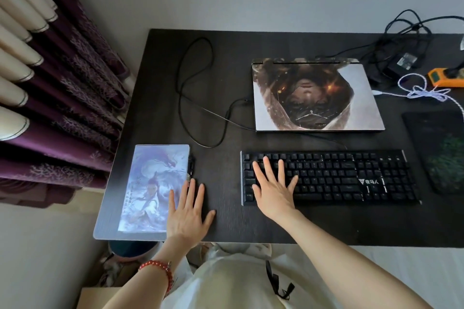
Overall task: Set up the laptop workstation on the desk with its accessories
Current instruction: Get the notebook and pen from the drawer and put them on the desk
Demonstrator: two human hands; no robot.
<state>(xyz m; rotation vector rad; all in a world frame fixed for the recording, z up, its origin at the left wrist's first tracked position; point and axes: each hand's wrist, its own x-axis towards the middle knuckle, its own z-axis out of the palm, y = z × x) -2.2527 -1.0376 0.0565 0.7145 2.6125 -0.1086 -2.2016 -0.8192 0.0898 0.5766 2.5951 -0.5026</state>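
Note:
A closed laptop (316,95) with a painted picture on its lid lies at the back middle of the dark desk (226,113). In front of it sits a black keyboard (351,178). My right hand (273,183) is spread flat over the keyboard's left end, holding nothing. A flat tablet (148,183) with pale blue artwork lies at the desk's front left corner. My left hand (188,211) rests open at the tablet's right edge, fingers apart. A black cable (190,88) loops from the tablet's side to the laptop's left side.
A dark mouse pad (439,150) lies right of the keyboard. A power brick (401,63), tangled black cables, an orange power strip (444,78) and a white braided cable (424,93) crowd the back right corner. Purple curtains (62,83) hang at the left.

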